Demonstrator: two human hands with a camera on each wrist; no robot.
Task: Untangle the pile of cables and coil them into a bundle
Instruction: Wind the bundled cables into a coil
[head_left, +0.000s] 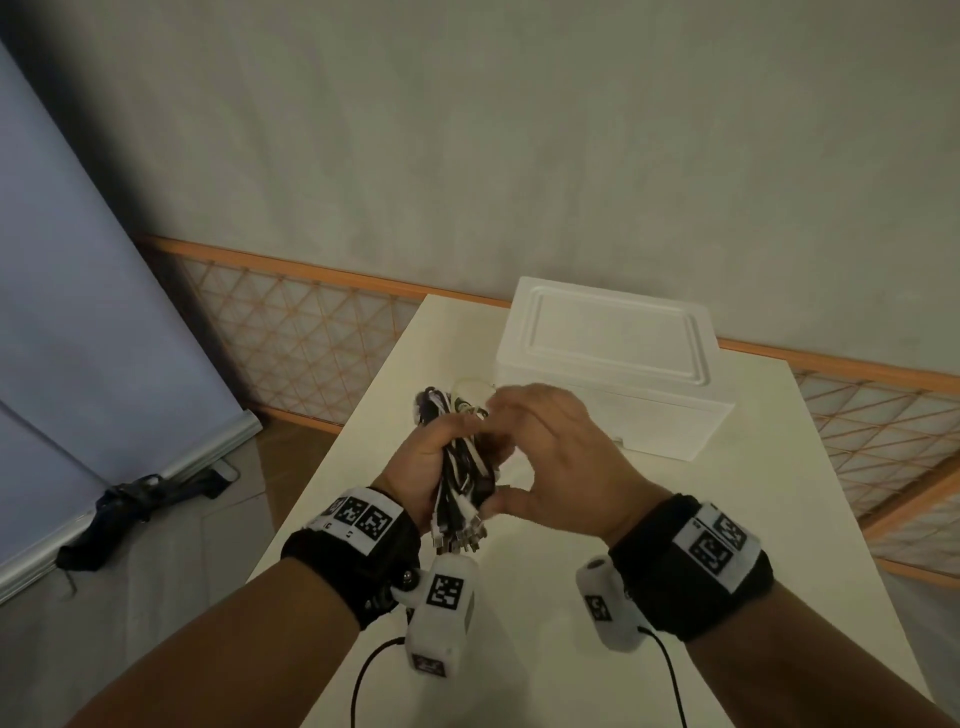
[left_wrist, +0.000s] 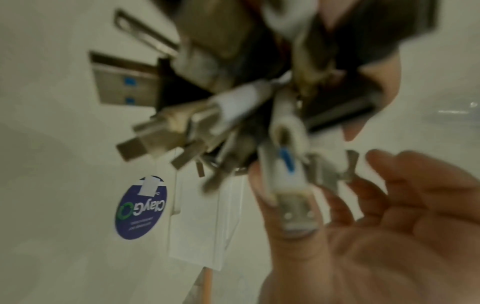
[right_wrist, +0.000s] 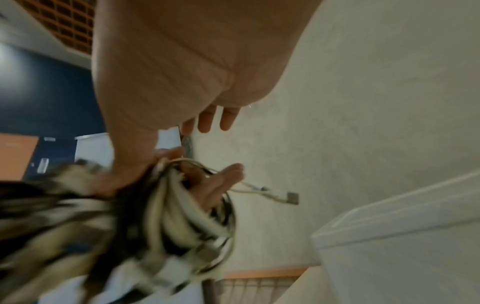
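Wrists: black bands with white coded tags on both; a small white camera block hangs under each, each with a thin black lead.
Left hand (head_left: 423, 457): fingers curled round the cable bundle (head_left: 460, 467), gripping it mid-length, raised above the table (head_left: 753, 545).
Cable bundle: black and white cables gathered lengthwise. Metal plugs (head_left: 465, 538) fan out at the near end, just past the left wrist; folded loops stick out at the far end beyond the fingers. Left wrist view shows the plugs spread close to the lens, one wide flat plug (left_wrist: 124, 82) with blue inside; blurred.
Right hand (head_left: 558, 457): beside the bundle on its right, thumb low near the plug end, fingers arched over the upper part. Fingers half spread, loosely bent. Thumb touches the bundle in the right wrist view; whether it actually pinches a cable, cannot tell.
Loose end: one thin pale cable with a small plug (right_wrist: 292, 197) trails out from the loops.
Table: white, long, runs away from the person.
Box (head_left: 613, 364): white, lid on, at the far right of the table, beyond the hands.
Sticker (left_wrist: 140, 207): round, blue, seen only in the left wrist view.
Wall: grey, orange lattice strip along its base.
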